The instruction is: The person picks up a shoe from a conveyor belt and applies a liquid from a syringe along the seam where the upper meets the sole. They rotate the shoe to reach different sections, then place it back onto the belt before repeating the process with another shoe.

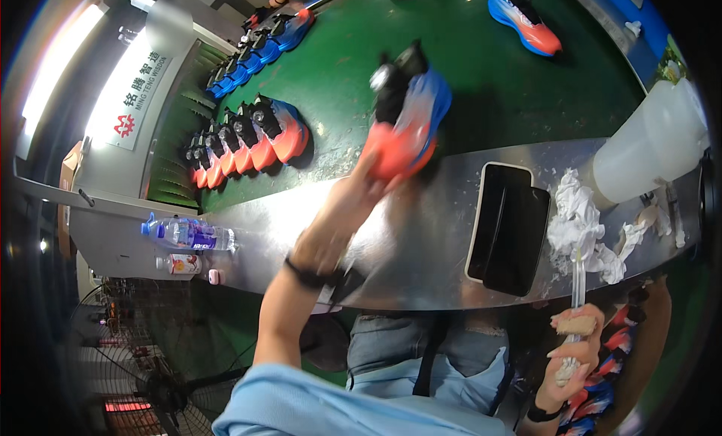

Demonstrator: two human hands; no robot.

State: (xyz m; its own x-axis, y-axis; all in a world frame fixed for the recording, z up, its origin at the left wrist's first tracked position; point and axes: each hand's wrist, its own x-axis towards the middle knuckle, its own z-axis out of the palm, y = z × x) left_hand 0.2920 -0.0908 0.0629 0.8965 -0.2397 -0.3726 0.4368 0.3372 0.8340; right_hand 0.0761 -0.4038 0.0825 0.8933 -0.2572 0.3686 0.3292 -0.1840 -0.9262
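My left hand [352,199] grips a sneaker [402,139] by its coral-red toe, holding it above the green surface. The shoe has a black collar and a blue-and-white sole side, and it is blurred by motion. Low on the right, my right hand [575,349] is closed round a slim translucent stick [578,286] that points up toward crumpled white tissues [575,218]. Pale wraps cover parts of its fingers. Whether the stick's tip touches the tissues I cannot tell.
A green belt [451,68] carries a row of coral sneakers [244,139], blue ones [263,49] and a lone sneaker [524,19]. On the metal ledge [421,240] lie two dark phones [508,229], bottles [192,233] and a white tub [647,146]. A fan [150,383] stands lower left.
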